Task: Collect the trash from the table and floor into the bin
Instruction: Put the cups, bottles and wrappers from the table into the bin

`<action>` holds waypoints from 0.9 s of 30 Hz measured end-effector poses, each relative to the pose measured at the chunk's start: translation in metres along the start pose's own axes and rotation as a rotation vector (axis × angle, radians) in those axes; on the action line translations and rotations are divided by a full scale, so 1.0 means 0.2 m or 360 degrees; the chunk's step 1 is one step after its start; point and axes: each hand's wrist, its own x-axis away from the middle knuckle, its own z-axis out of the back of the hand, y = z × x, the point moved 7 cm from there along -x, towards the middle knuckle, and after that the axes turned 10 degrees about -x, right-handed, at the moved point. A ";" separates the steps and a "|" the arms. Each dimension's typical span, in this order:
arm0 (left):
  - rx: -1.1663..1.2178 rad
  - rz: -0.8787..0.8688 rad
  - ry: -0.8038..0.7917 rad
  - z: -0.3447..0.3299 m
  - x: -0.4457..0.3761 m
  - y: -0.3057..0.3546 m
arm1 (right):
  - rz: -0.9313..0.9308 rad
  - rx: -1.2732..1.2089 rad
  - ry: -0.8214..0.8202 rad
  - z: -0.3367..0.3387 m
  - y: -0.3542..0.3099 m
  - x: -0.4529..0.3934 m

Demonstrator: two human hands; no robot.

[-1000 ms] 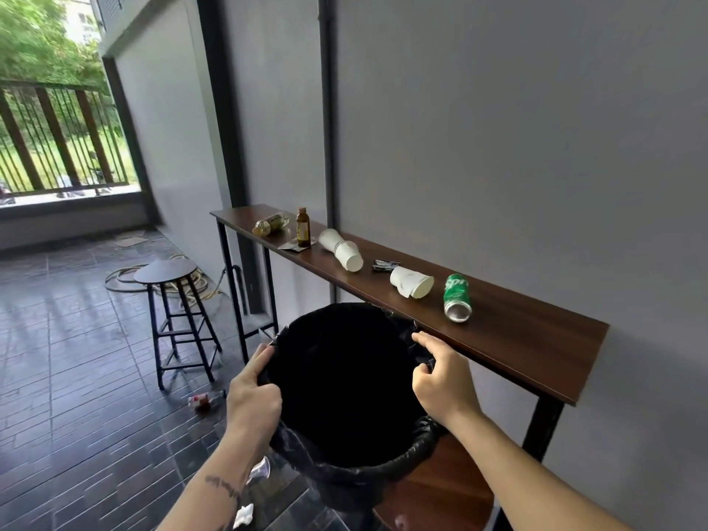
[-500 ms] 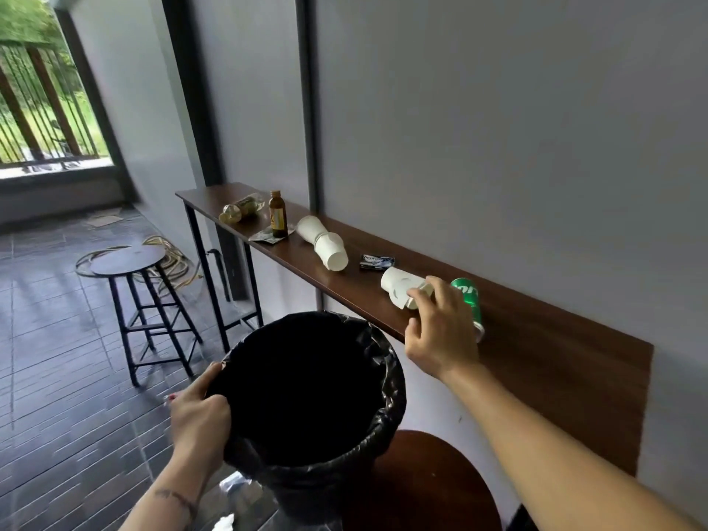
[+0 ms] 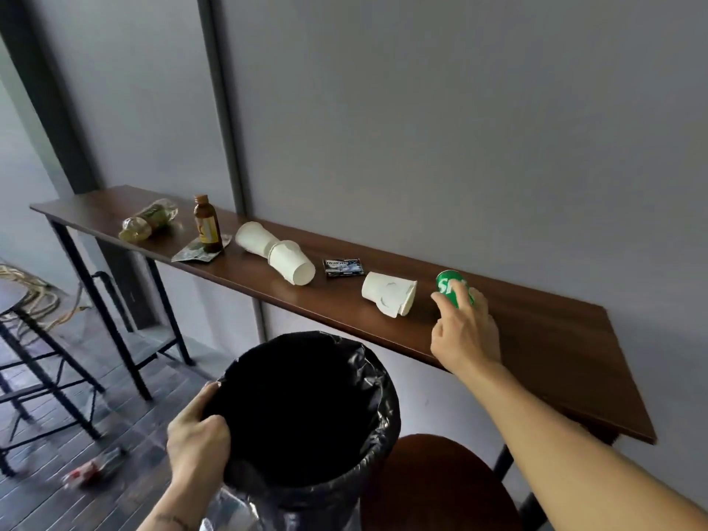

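Note:
A bin [image 3: 367, 465] lined with a black bag stands low in the middle, and my left hand [image 3: 197, 438] grips its left rim. My right hand [image 3: 465, 331] wraps around a green soda can [image 3: 450, 287] lying on the narrow wooden table [image 3: 555, 350]. Left of the can lie a crushed white paper cup [image 3: 389, 295], a dark wrapper [image 3: 343, 267], two nested white cups [image 3: 276, 256], an upright brown bottle [image 3: 207, 228] on a foil wrapper [image 3: 193, 253], and a crushed plastic bottle [image 3: 147, 222]. A bottle [image 3: 94, 467] lies blurred on the floor at left.
A round brown stool seat [image 3: 440, 484] sits right of the bin under the table. A black metal stool [image 3: 23, 339] stands at far left, with coiled hose [image 3: 34, 304] behind it. The grey wall runs directly behind the table.
My right hand left the bin rim, reached over the table and closed around the green can. My left hand stayed on the bin's left rim. The view shifted right and closer to the table.

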 end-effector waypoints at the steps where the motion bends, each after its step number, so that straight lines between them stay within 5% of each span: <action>1: -0.0004 -0.0019 -0.0034 0.00 -0.03 0.03 | 0.0013 -0.0069 0.0074 0.03 -0.05 0.01; 6: 0.0037 -0.0026 -0.0222 0.00 -0.19 0.07 | 0.0424 -0.0611 0.0269 0.11 -0.53 0.14; 11: -0.0059 -0.0090 -0.0302 0.03 -0.29 0.11 | 0.0570 -0.0815 -0.0280 -0.25 -0.99 0.32; 17: -0.0076 -0.0054 -0.0309 0.06 -0.41 0.14 | 0.0466 -0.0663 -0.0769 -0.57 -1.11 0.41; 22: -0.0002 0.0000 -0.0298 0.07 -0.52 0.12 | 0.0548 -0.0532 -0.0414 -0.40 -0.99 0.18; 27: 0.0053 0.0029 -0.0244 0.04 -0.57 0.13 | 0.0331 -0.0197 -0.0176 -0.24 -0.74 -0.16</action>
